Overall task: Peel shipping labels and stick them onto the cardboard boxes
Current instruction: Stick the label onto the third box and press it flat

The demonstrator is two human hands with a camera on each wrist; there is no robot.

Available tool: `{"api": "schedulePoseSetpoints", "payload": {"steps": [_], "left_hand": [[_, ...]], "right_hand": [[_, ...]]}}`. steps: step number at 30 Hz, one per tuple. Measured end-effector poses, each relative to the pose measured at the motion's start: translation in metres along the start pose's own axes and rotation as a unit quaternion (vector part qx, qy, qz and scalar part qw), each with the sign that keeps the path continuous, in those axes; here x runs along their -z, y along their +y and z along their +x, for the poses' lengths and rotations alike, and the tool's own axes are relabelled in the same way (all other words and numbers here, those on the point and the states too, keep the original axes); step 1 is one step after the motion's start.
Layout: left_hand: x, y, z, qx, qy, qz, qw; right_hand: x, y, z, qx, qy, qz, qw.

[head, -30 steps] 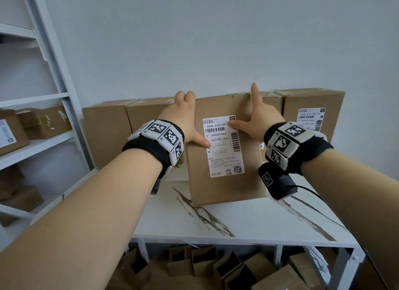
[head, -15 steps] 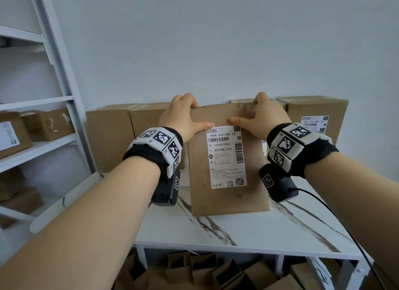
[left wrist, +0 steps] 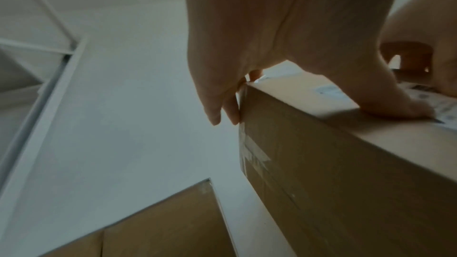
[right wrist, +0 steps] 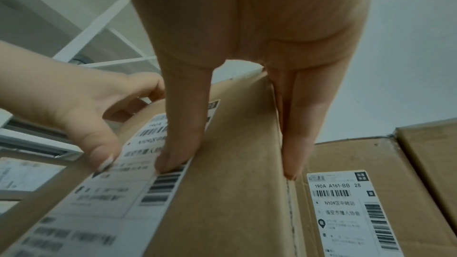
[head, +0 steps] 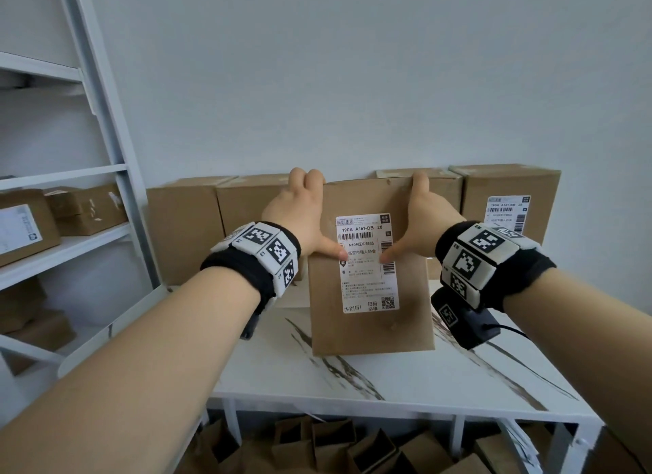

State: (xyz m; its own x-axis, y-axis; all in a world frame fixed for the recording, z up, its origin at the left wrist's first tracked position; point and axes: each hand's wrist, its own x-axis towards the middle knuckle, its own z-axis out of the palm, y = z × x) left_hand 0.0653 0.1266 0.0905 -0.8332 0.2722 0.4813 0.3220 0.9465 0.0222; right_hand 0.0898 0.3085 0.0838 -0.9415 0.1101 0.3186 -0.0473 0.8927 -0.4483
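Cardboard box (head: pixel 370 318) standing upright on the marble-patterned table (head: pixel 388 385), white shipping label (head: pixel 367 261) on its near face. Left hand (head: pixel 300 216) and right hand (head: pixel 423 219) grasp its top corners, thumbs pressing the label.

Left hand (head: pixel 298 208) fingertips hidden behind top edge of held box (head: pixel 370 318). Right hand (head: pixel 425 219) fingertips likewise out of sight. Label (head: pixel 367 261) small print unreadable; blurred in right wrist view. Box at 3 o'clock (head: pixel 508 187): its label (head: pixel 508 208) partly covered by right wristband (head: pixel 483 258). Cartons under table (head: pixel 335 442) cut off at 6 o'clock edge.
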Motion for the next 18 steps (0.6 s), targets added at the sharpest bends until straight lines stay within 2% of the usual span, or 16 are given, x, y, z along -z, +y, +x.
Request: {"api": "schedulePoseSetpoints", "payload": {"steps": [4, 8, 11, 14, 18], "left_hand": [[-0.002, 0.003, -0.004, 0.000, 0.005, 0.029, 1.000], [-0.019, -0.001, -0.009, -0.020, 0.052, 0.025, 0.998], [-0.026, -0.005, -0.006, -0.015, 0.074, 0.000, 0.997], [-0.023, -0.010, 0.004, -0.002, 0.081, -0.036, 0.996], [-0.024, -0.021, 0.010, 0.048, 0.057, -0.108, 0.991]], "right_hand": [[0.000, -0.001, -0.002, 0.003, 0.009, 0.005, 1.000], [-0.012, 0.002, -0.006, 0.019, 0.052, -0.007, 0.998], [-0.023, 0.008, -0.006, 0.042, 0.081, 0.005, 0.996], [-0.023, 0.010, -0.003, 0.059, 0.065, 0.007, 0.996], [-0.024, 0.006, 0.003, 0.069, 0.058, 0.011, 0.996]]}}
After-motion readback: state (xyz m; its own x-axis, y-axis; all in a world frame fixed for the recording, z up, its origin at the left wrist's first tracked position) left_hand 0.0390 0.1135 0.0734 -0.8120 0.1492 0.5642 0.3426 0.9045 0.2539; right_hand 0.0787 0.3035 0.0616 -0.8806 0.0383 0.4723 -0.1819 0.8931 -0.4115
